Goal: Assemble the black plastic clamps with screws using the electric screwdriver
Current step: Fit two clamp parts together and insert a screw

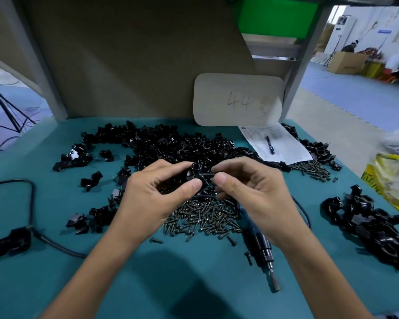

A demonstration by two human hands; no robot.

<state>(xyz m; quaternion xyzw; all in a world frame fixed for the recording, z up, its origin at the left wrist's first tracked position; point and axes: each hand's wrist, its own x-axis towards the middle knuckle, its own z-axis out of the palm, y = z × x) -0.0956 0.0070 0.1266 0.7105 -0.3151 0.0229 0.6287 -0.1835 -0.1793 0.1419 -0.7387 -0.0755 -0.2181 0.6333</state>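
Left hand (152, 192) pinches clamp (195, 172) above screw pile (203, 218); right hand (251, 192) pinches probable screw (207, 174). Clamp light, stiff, slick: hold flanks.

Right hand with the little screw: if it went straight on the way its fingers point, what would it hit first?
Probably the black clamp held by the left hand; the right hand aims its screw at it, close by, though depth is unclear.
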